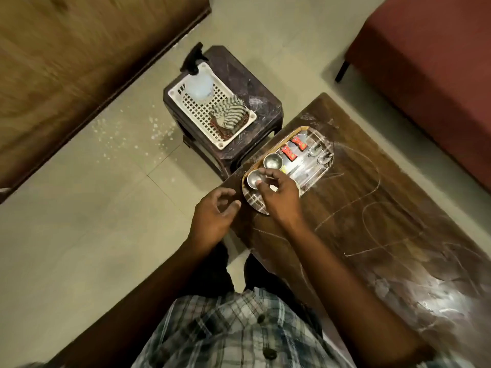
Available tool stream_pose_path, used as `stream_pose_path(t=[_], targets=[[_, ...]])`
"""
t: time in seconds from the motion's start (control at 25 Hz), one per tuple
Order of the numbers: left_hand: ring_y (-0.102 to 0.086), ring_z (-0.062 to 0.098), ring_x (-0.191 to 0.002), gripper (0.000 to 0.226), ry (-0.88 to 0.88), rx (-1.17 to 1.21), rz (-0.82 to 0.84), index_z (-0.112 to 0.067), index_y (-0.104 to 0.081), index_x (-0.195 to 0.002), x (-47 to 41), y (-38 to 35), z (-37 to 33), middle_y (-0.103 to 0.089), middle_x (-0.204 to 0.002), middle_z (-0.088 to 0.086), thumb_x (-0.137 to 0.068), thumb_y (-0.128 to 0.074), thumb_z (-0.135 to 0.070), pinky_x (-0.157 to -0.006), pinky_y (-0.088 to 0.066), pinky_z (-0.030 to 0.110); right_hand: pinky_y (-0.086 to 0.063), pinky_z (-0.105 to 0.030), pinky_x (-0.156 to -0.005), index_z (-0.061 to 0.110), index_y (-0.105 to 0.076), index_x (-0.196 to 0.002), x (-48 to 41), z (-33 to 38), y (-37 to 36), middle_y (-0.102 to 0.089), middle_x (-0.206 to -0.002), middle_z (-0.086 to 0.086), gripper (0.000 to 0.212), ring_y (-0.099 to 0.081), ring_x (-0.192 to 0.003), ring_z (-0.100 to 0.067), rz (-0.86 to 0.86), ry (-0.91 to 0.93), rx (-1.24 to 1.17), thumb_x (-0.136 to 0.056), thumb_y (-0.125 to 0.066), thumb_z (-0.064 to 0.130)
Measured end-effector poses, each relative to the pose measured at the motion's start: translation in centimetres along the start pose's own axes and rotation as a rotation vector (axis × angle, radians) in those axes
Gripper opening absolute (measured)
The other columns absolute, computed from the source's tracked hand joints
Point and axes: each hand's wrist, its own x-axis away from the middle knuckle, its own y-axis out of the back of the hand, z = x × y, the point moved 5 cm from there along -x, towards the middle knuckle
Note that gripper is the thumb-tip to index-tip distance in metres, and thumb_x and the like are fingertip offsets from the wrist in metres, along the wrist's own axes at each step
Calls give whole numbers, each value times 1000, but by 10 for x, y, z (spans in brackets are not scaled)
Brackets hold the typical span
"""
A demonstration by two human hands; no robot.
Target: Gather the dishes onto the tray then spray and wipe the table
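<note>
The right hand (279, 193) is pinching the rim of a small round steel bowl (253, 179) with curled thumb and fingertips. The bowl is sitting under those fingers on a round steel plate (256, 205), at the near end of an oval steel tray (310, 171). Just beyond the hand, a second small steel bowl (273, 160) and two red wrappers (289, 152) are lying. The left hand (215, 213) is hovering alongside, loosely curled and holding nothing, by the edge of the dark wooden table (372, 221).
</note>
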Motion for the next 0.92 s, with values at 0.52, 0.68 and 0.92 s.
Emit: stream_pose_path(t=[0.52, 0.68, 0.92], targets=[[-74, 9, -99, 22, -213, -65, 107, -18, -75, -117, -105, 214, -26, -78, -114, -4, -96, -77, -21, -80, -53, 19, -61, -36, -83, 41, -73, -112, 17, 78, -104, -80, -109, -1, 23, -76, -96, -20, -313, -76, 10, -97, -72, 23], [-71, 4, -93, 25, -280, -131, 153, -15, -74, -120, -150, 235, -49, -78, -114, -1, -96, -77, -20, -85, -55, 23, -63, -35, -86, 25, -74, -125, -9, 85, -136, -76, -116, 0, 27, -73, -101, -14, -361, -100, -87, -99, -75, 19], [-72, 21, -116, 45, -301, -174, 194, -15, -65, -136, -235, 223, -79, -74, -128, 5, -94, -79, -19, -107, -57, 45, -56, -17, -67, 19, -65, -138, -85, 85, -142, -72, -116, 4, 43, -71, -85, 1, -380, -196, -124, -97, -79, 21]])
